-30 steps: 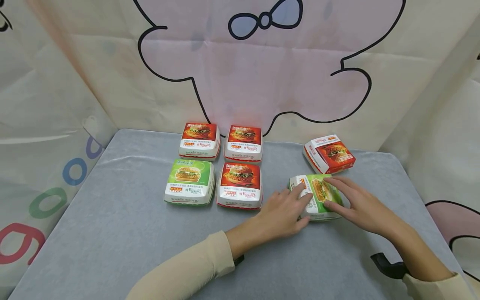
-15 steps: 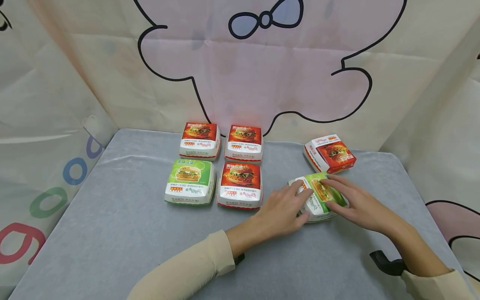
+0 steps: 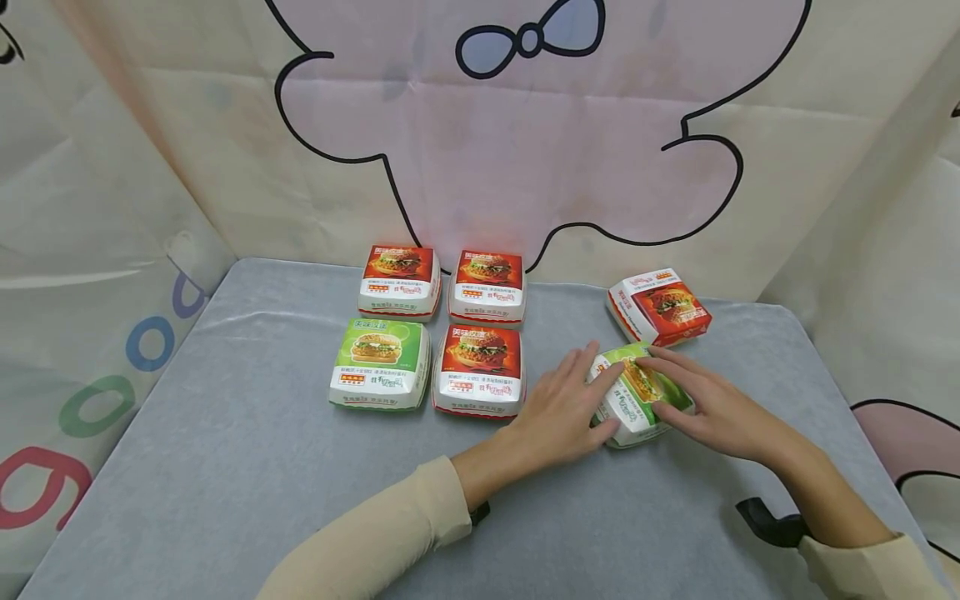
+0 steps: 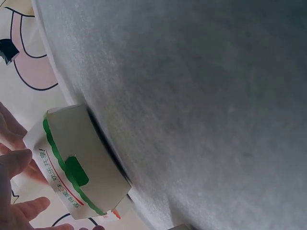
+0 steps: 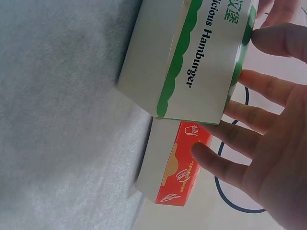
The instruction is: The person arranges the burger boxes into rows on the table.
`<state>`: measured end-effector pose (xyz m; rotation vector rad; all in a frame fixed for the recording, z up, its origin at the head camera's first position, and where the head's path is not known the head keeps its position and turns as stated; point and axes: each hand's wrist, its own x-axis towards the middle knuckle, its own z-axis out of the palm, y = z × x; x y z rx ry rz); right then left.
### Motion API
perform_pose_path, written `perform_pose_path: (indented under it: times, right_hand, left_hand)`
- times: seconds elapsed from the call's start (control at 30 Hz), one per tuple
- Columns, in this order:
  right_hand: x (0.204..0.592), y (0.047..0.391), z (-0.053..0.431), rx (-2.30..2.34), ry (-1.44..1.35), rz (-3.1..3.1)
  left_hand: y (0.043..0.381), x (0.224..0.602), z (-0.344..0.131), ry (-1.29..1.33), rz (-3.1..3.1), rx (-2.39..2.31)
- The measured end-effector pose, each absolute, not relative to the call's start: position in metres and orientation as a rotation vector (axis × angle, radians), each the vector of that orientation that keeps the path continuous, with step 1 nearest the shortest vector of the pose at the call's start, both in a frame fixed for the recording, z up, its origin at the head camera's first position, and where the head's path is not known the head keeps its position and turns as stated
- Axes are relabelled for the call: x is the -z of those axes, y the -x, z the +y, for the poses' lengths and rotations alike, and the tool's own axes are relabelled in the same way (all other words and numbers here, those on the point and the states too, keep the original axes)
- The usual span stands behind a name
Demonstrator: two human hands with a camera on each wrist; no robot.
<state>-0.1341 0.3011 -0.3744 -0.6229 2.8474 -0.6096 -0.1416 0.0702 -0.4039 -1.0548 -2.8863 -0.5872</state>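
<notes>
A green-and-white hamburger box (image 3: 636, 407) lies on the table between my two hands, turned at an angle. My left hand (image 3: 558, 408) is at its left side, fingers mostly straight and touching the box's edge. On the other side my right hand (image 3: 723, 410) rests its fingertips on the box's top and right edge. The left wrist view catches a white side of the same hamburger box (image 4: 88, 153) with a green tab. Straight fingers (image 5: 266, 88) of the right hand touch the box's upper edge in the right wrist view. Part of the box is covered by my hands.
Just behind stands a slanted red hamburger box (image 3: 663, 308). To the left, a green hamburger box (image 3: 378, 364) and several red boxes, including a front red one (image 3: 478, 371), stand in two rows. The grey cloth-covered table (image 3: 225, 467) meets a printed curtain (image 3: 585, 167) at the back.
The green box between my hands has turned counter-clockwise. My left fingers have slid back a little along its left side, and the right hand has shifted slightly with it.
</notes>
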Motion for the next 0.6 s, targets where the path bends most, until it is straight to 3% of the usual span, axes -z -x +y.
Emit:
perform_pose_path:
  times: [0.6]
  right_hand:
    - [0.3691, 0.1323, 0.3001, 0.605, 0.565, 2.859]
  left_hand:
    - [0.14, 0.4069, 0.0691, 1.09, -2.842, 0.44]
